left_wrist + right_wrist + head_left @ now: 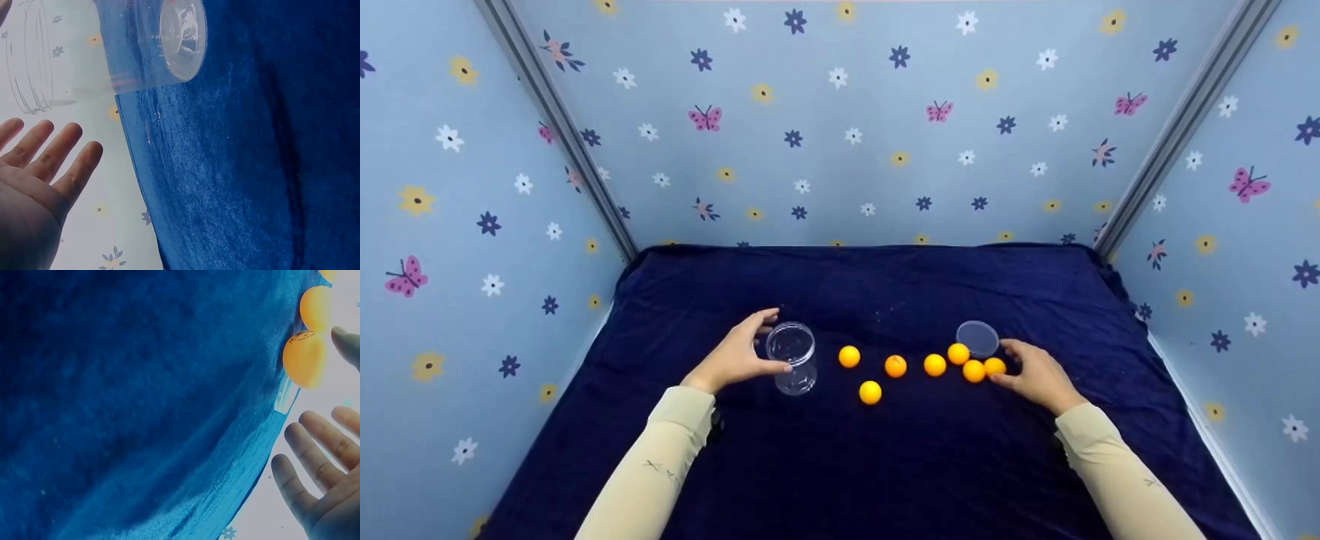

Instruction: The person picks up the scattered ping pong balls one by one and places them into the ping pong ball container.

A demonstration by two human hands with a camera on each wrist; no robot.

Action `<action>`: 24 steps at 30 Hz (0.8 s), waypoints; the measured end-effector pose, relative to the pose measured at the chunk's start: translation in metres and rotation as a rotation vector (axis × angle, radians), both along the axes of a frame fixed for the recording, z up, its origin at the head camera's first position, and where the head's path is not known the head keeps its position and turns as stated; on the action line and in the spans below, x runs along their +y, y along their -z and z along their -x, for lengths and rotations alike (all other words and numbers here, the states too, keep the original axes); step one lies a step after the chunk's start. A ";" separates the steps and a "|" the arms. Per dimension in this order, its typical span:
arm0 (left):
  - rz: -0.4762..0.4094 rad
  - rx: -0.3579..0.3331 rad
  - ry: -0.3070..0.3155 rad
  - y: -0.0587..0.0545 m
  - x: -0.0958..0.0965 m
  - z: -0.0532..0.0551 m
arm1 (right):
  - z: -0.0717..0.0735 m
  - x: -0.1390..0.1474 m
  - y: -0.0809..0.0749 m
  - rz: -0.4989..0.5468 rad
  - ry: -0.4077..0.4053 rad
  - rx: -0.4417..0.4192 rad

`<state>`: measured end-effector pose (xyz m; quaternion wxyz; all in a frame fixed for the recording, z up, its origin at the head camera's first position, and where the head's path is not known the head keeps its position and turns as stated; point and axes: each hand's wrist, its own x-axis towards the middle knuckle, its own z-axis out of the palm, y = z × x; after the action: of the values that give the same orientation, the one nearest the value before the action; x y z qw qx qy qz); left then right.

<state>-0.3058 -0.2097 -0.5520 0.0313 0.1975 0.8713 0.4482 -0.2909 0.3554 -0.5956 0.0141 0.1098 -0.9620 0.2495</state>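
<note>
A clear plastic jar (pixel 796 375) without a lid stands upright on the dark blue cloth. My left hand (pixel 737 355) is spread beside it, thumb in front of the jar and fingers behind its left side; in the left wrist view the straight fingers (pixel 73 147) show a gap to the jar (pixel 140 45). At the right, my right hand (pixel 1039 376) is open next to the rightmost orange ball (pixel 994 366), thumb tip right at it. The right wrist view shows straight fingers (pixel 315 453) apart from the nearest ball (pixel 304 360). Behind the balls lies a round clear lid (pixel 978 339).
Several more orange balls lie between the jar and the right hand, among them one at the front (pixel 870 392) and one nearest the jar (pixel 849 356). The blue cloth (pixel 840 465) covers the table. Flower-patterned walls (pixel 855 135) enclose its back and sides.
</note>
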 end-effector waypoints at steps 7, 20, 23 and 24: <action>0.016 0.008 -0.004 0.001 0.003 0.000 | 0.002 -0.002 0.001 -0.016 0.007 -0.016; 0.044 0.002 -0.001 0.006 0.005 0.001 | 0.002 -0.005 0.002 -0.025 0.006 -0.026; 0.041 0.014 0.002 0.007 0.005 0.001 | 0.002 -0.005 0.003 -0.026 0.005 -0.022; 0.040 0.016 0.001 0.007 0.006 0.001 | 0.002 -0.005 0.003 -0.026 0.005 -0.021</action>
<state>-0.3066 -0.2041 -0.5588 0.0285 0.2010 0.8801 0.4291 -0.2934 0.3500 -0.5987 0.0032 0.1049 -0.9656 0.2381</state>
